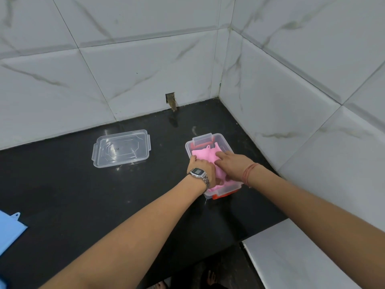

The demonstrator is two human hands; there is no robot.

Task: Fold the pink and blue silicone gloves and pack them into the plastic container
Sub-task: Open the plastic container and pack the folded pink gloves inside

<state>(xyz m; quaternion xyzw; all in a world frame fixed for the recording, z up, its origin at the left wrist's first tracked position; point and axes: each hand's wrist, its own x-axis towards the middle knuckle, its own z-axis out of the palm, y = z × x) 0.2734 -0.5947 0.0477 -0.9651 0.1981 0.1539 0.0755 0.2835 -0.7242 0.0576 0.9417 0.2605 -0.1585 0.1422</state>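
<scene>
A loose lid (121,148) lies left of the container (226,145), where both hands, left hand (203,167) and right hand (230,161), press flat-fingered on the pink glove (203,154) inside.

There are two hands, the left hand (203,167) and the right hand (231,162), both at the centre right of the frame. There is one plastic container (224,142), one clear lid (121,148) at centre left, one pink glove (203,155), one blue glove (9,230) at lower left, and one wristwatch (198,171).
</scene>
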